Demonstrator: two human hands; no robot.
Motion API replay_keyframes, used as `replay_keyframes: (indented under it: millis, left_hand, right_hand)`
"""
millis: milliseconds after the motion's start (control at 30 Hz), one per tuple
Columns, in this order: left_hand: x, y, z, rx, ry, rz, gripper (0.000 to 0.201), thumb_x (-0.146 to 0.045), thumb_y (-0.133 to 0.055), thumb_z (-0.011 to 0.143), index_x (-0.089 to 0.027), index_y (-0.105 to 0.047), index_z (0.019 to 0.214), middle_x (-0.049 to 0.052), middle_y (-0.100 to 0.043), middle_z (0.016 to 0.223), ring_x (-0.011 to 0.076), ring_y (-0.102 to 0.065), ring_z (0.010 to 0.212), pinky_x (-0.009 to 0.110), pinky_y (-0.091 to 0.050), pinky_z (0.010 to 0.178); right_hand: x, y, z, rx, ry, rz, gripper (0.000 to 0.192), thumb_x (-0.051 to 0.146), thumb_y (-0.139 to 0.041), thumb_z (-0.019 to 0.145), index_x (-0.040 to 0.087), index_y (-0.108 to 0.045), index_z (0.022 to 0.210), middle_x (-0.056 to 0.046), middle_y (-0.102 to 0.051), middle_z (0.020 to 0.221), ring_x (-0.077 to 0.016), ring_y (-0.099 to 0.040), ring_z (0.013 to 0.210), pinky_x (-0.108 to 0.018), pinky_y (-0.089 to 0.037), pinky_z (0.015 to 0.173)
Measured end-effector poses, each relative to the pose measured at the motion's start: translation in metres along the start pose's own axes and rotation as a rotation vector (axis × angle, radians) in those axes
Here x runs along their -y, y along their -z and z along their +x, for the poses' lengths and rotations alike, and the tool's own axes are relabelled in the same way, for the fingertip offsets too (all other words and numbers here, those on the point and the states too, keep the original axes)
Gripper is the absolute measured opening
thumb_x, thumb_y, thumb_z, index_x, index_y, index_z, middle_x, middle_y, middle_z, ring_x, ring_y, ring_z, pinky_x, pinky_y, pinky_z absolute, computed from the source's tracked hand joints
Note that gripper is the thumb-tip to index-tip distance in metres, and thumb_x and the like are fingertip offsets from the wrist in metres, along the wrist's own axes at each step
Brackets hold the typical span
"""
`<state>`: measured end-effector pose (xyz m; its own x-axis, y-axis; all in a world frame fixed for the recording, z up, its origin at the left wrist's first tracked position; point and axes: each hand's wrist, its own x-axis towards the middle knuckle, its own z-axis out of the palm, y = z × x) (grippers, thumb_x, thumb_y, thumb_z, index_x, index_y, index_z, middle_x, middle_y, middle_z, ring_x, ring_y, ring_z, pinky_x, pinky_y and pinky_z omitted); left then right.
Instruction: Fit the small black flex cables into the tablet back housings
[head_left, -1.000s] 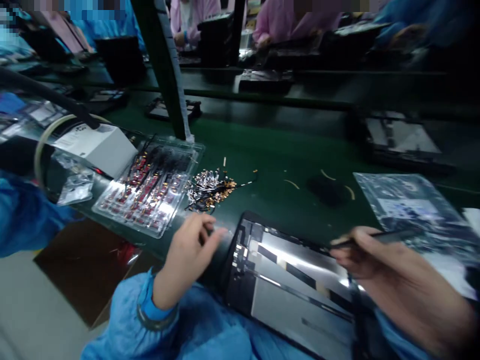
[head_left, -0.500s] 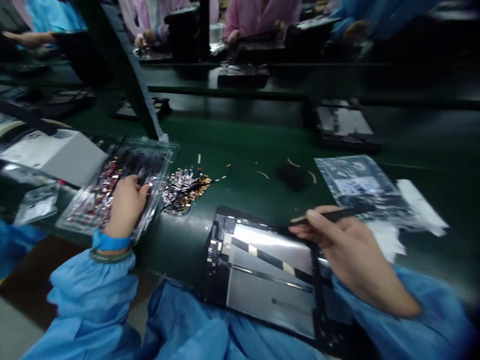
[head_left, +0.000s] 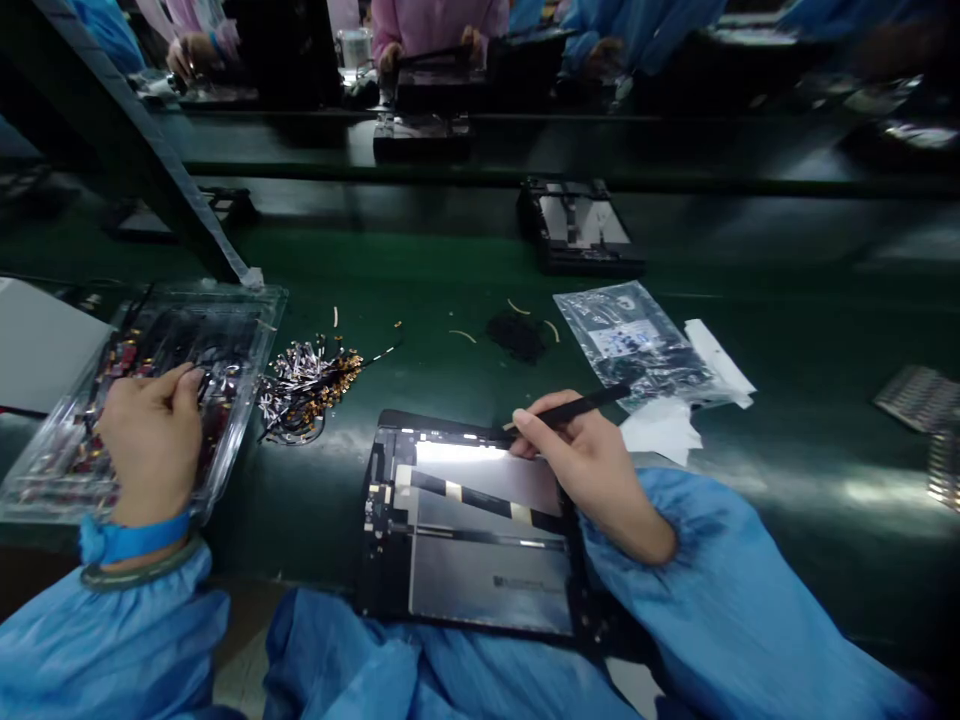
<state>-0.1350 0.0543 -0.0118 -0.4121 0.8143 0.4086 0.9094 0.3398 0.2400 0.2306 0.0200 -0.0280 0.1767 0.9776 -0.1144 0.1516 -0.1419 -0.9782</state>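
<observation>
My left hand (head_left: 154, 435) is over a clear plastic tray (head_left: 251, 375) of small dark and reddish parts with cables. Its thumb and forefinger are pinched together; what lies between them is too small to make out. In my right hand (head_left: 581, 465) is a slim black pen-like tool (head_left: 585, 404) with a tan tip, held above the upper right edge of an opened tablet-like device (head_left: 480, 580). The device lies at the table's front edge, showing silvery plates and a diagonal black strip with pale bands. Between tray and device sits a heap of small flex cables (head_left: 307, 385).
A clear bag (head_left: 637, 335) and white paper (head_left: 664, 430) lie beyond my right hand. Dark scraps (head_left: 516, 335) rest mid-table. Another opened device (head_left: 581, 225) stands farther back. A slanted post (head_left: 161, 150) rises at left. Co-workers' hands are busy across the bench.
The view has swung right, so the things appear farther left. My left hand remains over the tray, its thumb and forefinger now pinched. My right hand still holds the tool over the device.
</observation>
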Motion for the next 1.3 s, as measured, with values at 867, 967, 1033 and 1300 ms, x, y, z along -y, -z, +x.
replay_keyframes:
  millis: [867, 967, 1033, 1300]
  left_hand:
    - [-0.119, 0.029, -0.102, 0.86, -0.287, -0.995, 0.024, -0.026, -0.044, 0.09, -0.018, -0.066, 0.094, 0.001, -0.063, 0.074, 0.0132, -0.059, 0.065, 0.024, -0.047, 0.061]
    - [-0.123, 0.028, -0.115, 0.668, -0.459, -0.83, 0.023, -0.019, -0.039, 0.092, -0.017, -0.062, 0.088, 0.006, -0.064, 0.084, 0.0161, -0.059, 0.076, 0.027, -0.047, 0.07]
    - [-0.123, 0.027, -0.121, 0.611, -0.509, -0.684, 0.025, -0.017, -0.037, 0.092, -0.016, -0.06, 0.085, 0.006, -0.061, 0.079, 0.0166, -0.056, 0.069, 0.028, -0.045, 0.064]
    - [-0.122, 0.03, -0.115, 0.618, -0.425, -0.837, 0.021, -0.016, -0.042, 0.092, -0.018, -0.062, 0.088, 0.004, -0.066, 0.085, 0.0151, -0.06, 0.08, 0.025, -0.045, 0.073]
  right_hand:
    - [0.031, -0.036, -0.023, 0.247, 1.104, -0.615, 0.02, 0.009, -0.049, 0.089, 0.012, -0.06, 0.106, -0.009, -0.07, 0.098, -0.0175, -0.066, 0.09, -0.029, -0.054, 0.08]
    - [0.024, -0.042, -0.024, 0.18, 1.215, -0.717, 0.022, 0.006, -0.044, 0.09, 0.008, -0.061, 0.104, -0.012, -0.071, 0.096, -0.0192, -0.067, 0.084, -0.03, -0.055, 0.074]
    - [0.022, -0.041, -0.023, 0.17, 1.254, -0.792, 0.022, 0.009, -0.042, 0.092, 0.006, -0.062, 0.1, -0.013, -0.071, 0.093, -0.0199, -0.067, 0.079, -0.031, -0.055, 0.068]
    - [0.028, -0.03, -0.024, 0.16, 1.234, -0.677, 0.014, 0.011, -0.05, 0.09, 0.009, -0.061, 0.098, -0.011, -0.069, 0.089, -0.0169, -0.065, 0.079, -0.027, -0.05, 0.073]
